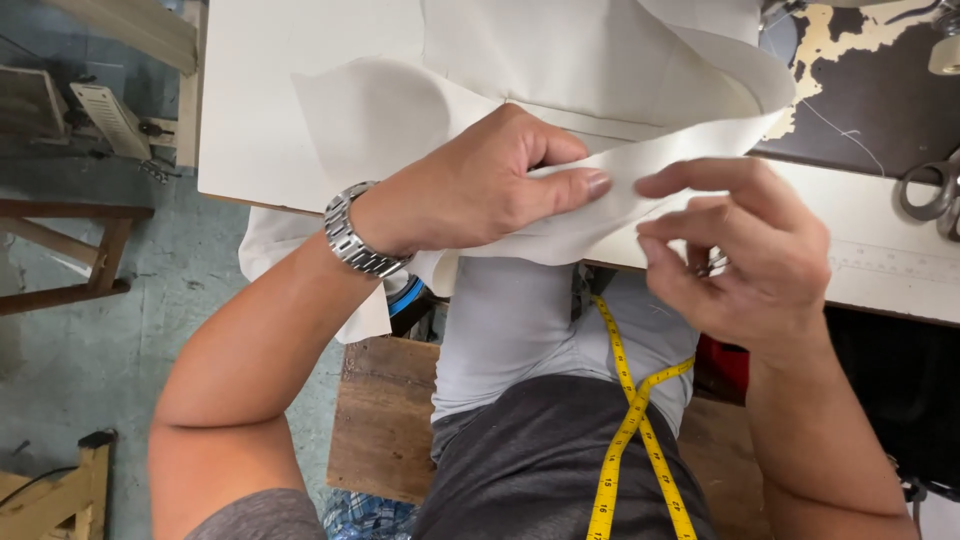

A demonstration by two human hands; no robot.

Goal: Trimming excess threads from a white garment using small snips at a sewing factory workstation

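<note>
Two bare hands meet at the near edge of the white worktable. The left hand, a steel link watch on its wrist, is knuckles-up and pinches a fold of the white fabric between thumb and curled fingers. The right hand hovers just beside that fold, fingers bent and loosely parted, its fingertips at the cloth's edge; whether they grip it cannot be told. The fabric is matte, smooth and limp, spread over the table and drooping off its near edge. A yellow measuring tape hangs crossed below the table. Metal scissors lie at the table's right end, well apart from the hands.
</note>
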